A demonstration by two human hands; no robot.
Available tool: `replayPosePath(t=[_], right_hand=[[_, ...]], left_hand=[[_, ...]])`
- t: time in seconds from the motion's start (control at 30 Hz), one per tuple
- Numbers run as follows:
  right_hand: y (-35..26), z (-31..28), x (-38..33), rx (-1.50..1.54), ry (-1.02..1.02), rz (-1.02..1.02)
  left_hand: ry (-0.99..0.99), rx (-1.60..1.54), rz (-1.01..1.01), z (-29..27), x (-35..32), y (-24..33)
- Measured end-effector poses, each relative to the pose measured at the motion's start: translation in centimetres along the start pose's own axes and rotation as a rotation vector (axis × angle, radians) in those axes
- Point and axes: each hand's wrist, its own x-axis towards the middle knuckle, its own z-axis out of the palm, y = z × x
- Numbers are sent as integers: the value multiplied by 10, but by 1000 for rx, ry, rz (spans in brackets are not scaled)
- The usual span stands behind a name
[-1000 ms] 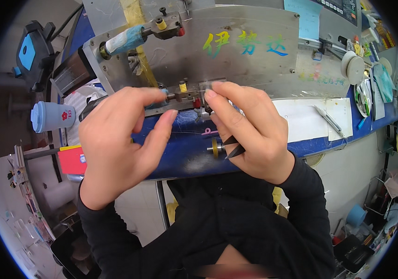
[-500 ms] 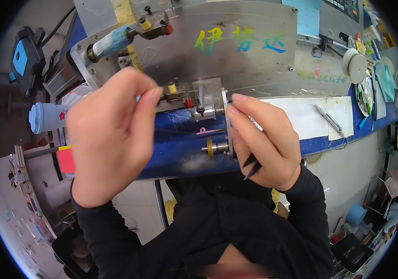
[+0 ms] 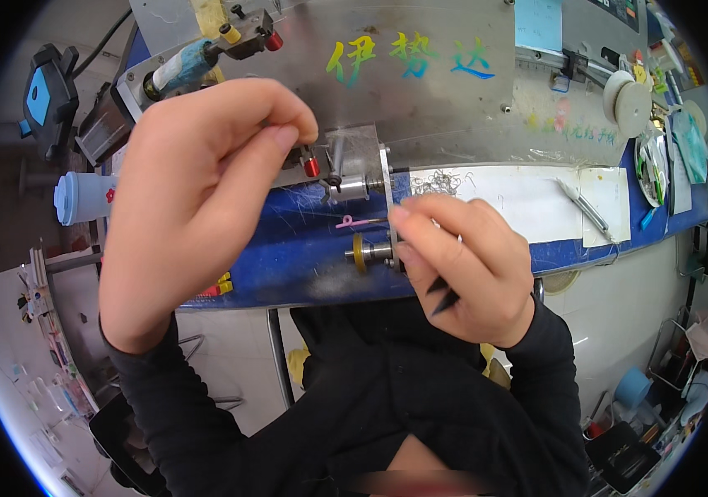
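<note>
My left hand (image 3: 188, 199) is raised over the left part of the winding machine (image 3: 428, 108), thumb and forefinger pinched; whatever lies between them is too small to make out. Just past its fingertips is a red cylinder (image 3: 311, 167) on the machine's fitting. My right hand (image 3: 478, 265) is closed around black-tipped tweezers (image 3: 442, 296), whose two points stick out under the palm. Its thumb and forefinger meet beside the machine's upright metal plate (image 3: 388, 195). Left of those fingertips is a pink hooked tool (image 3: 354, 222), above a shaft with a yellow ring (image 3: 360, 252).
Small bent wire pieces (image 3: 437, 182) lie on white paper (image 3: 511, 199), with a utility knife (image 3: 583, 207) farther right. A pale blue cup (image 3: 81, 199) stands at the left. White spools (image 3: 631, 103) sit at the right of the machine. The blue bench edge (image 3: 288, 294) runs before me.
My left hand has moved up and to the right, still pinched. My right fingertips have come lower and nearer, uncovering the wire pieces on the paper. The view has shifted slightly.
</note>
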Motion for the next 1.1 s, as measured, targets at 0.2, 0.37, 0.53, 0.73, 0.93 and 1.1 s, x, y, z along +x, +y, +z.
replayPosePath(t=[0.2, 0.37, 0.53, 0.73, 0.93, 1.1], right_hand=[[-3, 1, 21, 108, -49, 16], [-6, 13, 44, -36, 141, -61], [-4, 39, 66, -135, 196, -50], [-5, 32, 65, -106, 105, -4], [-17, 2, 27, -11, 46, 153], [-9, 4, 22, -17, 130, 65]], left_hand=[[89, -153, 63, 3, -1, -6], [151, -260, -71, -4, -20, -5], [189, -384, -13, 4, -21, -13], [256, -568, 52, 17, -22, -24], [312, -843, 27, 53, -17, -17], [438, -448, 108, 49, -7, -13]])
